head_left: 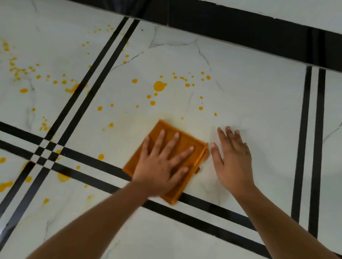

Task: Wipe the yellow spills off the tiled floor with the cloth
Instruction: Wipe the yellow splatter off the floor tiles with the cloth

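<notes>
The left hand, fingers spread, is pressing the folded cloth onto the tiled floor beside the flat, spread-fingered right hand, risking smearing yellow spills into a film.

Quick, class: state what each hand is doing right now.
Left hand: open, fingers spread, pressed flat on the folded orange cloth.
Right hand: open, palm flat on the white marble-look tiled floor, holding nothing.

White marbled floor tiles, black stripes, black skirting.
</notes>
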`<state>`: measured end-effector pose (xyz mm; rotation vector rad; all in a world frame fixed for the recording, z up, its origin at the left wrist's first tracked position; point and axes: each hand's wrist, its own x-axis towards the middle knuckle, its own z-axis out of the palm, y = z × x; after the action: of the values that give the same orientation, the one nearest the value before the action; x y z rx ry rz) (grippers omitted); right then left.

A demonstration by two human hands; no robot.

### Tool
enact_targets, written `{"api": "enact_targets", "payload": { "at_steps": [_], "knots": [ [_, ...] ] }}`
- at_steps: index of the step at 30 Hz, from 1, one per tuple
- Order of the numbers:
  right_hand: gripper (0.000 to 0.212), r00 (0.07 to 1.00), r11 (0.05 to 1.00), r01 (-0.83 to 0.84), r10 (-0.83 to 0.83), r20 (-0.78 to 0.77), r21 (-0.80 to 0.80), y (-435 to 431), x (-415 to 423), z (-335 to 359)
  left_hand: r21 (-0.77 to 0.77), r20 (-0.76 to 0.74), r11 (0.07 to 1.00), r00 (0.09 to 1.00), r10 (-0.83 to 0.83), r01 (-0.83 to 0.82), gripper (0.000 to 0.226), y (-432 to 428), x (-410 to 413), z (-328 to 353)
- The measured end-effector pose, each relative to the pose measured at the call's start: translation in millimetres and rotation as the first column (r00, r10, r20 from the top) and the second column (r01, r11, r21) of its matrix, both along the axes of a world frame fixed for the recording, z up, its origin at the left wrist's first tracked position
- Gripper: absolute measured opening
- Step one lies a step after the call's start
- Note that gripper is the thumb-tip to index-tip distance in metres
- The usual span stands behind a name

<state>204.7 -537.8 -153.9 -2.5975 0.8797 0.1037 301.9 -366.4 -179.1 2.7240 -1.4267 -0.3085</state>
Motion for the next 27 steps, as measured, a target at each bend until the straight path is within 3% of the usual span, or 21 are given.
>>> {"api": "enact_targets", "payload": {
  "at_steps": [1,4,5,8,10,11,13,15,16,18,19,20,22,24,25,27],
  "knots": [
    [0.053,1.0,1.0,0.013,-0.013,0.002,0.008,-2.2,-3.3,0.1,0.017,0.023,0.999,0.999,0.046,-0.046,0.056,-7.0,21.6,-0.8],
    [0.062,0.999,0.999,0.032,-0.032,0.005,-0.004,-14.4,-12.1,-2.1,0.02,-0.008,0.892,0.892,0.452,-0.452,0.056,-41.5,58.4,-0.6],
    [0.066,1.0,0.999,0.03,-0.03,0.007,-0.017,-18.5,-13.2,-2.8,0.009,-0.014,0.886,0.885,0.464,-0.464,0.057,-46.7,45.5,-1.4],
    [0.078,1.0,0.998,0.011,-0.012,-0.019,-0.057,-25.7,-16.2,-5.1,-0.022,0.04,0.997,0.997,0.072,-0.071,0.058,-30.6,-13.9,-1.6],
    [0.078,0.999,0.998,-0.02,0.018,-0.032,-0.062,-26.0,-18.3,-6.7,-0.037,0.054,0.998,0.997,-0.052,0.054,0.058,-26.9,3.8,-4.8],
    [0.077,0.999,0.998,-0.028,0.027,-0.03,-0.055,-25.7,-19.6,-7.2,-0.037,0.074,0.999,0.997,0.028,-0.025,0.059,-35.2,24.4,-6.4],
    [0.076,0.999,0.998,-0.029,0.028,-0.019,-0.057,-27.6,-21.9,-10.1,-0.007,0.015,0.937,0.937,0.35,-0.35,0.06,-53.9,54.8,-3.4],
    [0.074,0.999,0.996,-0.042,0.042,-0.009,-0.077,-30.9,-20.9,-12.9,-0.036,0.021,0.897,0.897,0.441,-0.44,0.061,-56.3,37.2,-3.0],
    [0.072,0.999,0.996,-0.045,0.045,0.0,-0.083,-31.1,-20.6,-14.0,-0.063,0.033,0.945,0.945,0.324,-0.322,0.06,-47.4,14.7,-1.9],
    [0.069,0.998,0.994,-0.053,0.054,0.01,-0.092,-28.0,-19.7,-13.6,-0.038,0.092,0.997,0.994,-0.066,0.07,0.057,-16.9,-21.7,-1.4],
    [0.068,0.998,0.994,-0.061,0.062,0.015,-0.086,-23.3,-20.3,-13.9,-0.028,0.089,0.982,0.979,-0.182,0.185,0.056,-7.8,-13.7,-2.8],
    [0.066,0.997,0.995,-0.07,0.072,0.024,-0.077,-16.8,-21.8,-15.0,-0.019,0.102,0.979,0.975,-0.198,0.201,0.056,-7.0,6.0,-4.8],
    [0.063,0.995,0.994,-0.086,0.089,0.048,-0.07,-5.1,-25.0,-17.5,-0.034,0.064,0.991,0.989,0.132,-0.131,0.059,-13.8,45.5,-0.5],
    [0.061,0.987,0.986,-0.14,0.146,0.064,-0.088,8.5,-27.3,-19.7,-0.018,0.035,0.917,0.917,0.398,-0.398,0.061,-4.8,39.5,-0.6],
    [0.059,0.98,0.978,-0.179,0.186,0.063,-0.109,16.3,-28.2,-19.4,-0.044,0.027,0.912,0.912,0.409,-0.408,0.061,9.8,17.9,-0.5],
    [0.056,0.965,0.96,-0.239,0.251,0.074,-0.143,34.1,-28.7,-17.7,-0.011,0.071,0.982,0.98,0.188,-0.188,0.061,50.7,-35.4,2.2]
  ]
}}
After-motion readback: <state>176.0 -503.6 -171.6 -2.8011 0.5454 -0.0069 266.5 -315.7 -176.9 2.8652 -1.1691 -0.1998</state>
